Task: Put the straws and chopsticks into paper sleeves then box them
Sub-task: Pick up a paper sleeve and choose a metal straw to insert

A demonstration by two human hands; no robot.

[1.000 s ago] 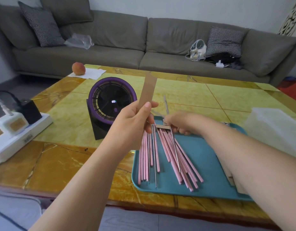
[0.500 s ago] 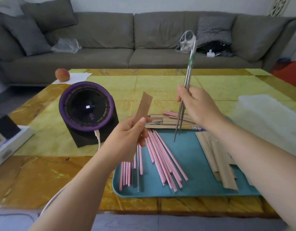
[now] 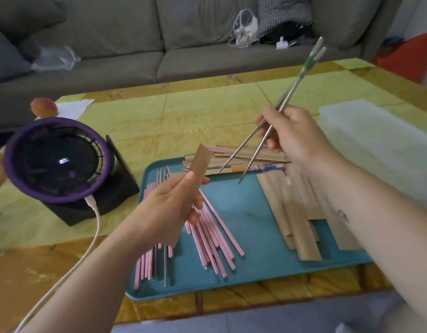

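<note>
A second ago the right hand [image 3: 296, 135] was down at the far edge of the tray [image 3: 251, 212], closing on the metal chopsticks [image 3: 294, 85]. Now it pinches the pair in the air between thumb and fingers, tilted, with the green-banded tops up and away and the tips pointing down toward the tray. The tips have splayed apart since half a second ago, when they ran nearly together. The left hand [image 3: 169, 207] keeps its grip on one paper sleeve [image 3: 201, 159], thumb and fingers curled around it, the open end up and well apart from the tips. So pickup is done and insertion is not. The tips likely need squeezing together before they fit the mouth. The pink straws [image 3: 207, 231] and spare sleeves [image 3: 296, 212] lie on the tray, and the box [image 3: 375, 140] sits to its right.
</note>
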